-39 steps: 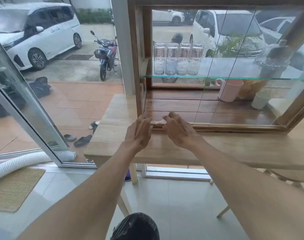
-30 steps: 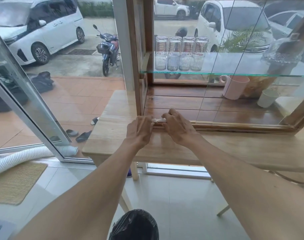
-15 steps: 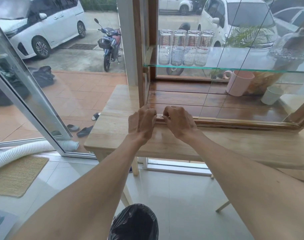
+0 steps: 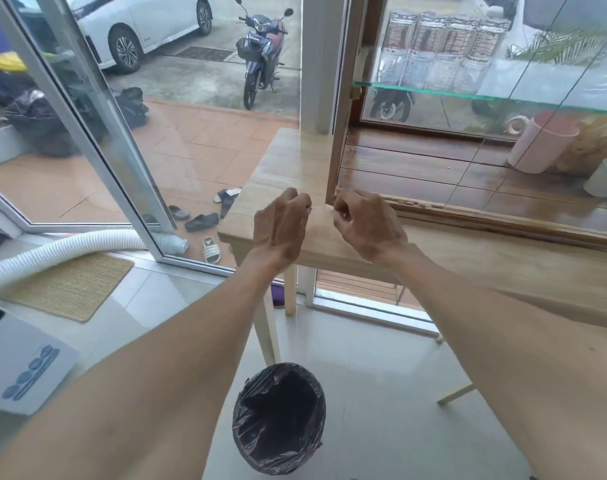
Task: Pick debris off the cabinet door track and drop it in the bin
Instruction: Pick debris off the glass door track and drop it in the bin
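Wooden table (image 4: pixel 468 258) by glass doors; left hand (image 4: pixel 281 226) and right hand (image 4: pixel 367 226) curl closed at its left corner, contents unclear; black-lined bin (image 4: pixel 277 417) on white tiles.

The cabinet door track (image 4: pixel 475 216) is a wooden groove along the cabinet's bottom front edge, with small pale debris (image 4: pixel 411 203) lying in it near its left end. The bin (image 4: pixel 278 418), round and lined with a black bag, stands open-mouthed on the floor below the track.

Bright soft daylight through glass (image 4: pixel 468 46), reflections there, slight blur, wide-angle edge bending
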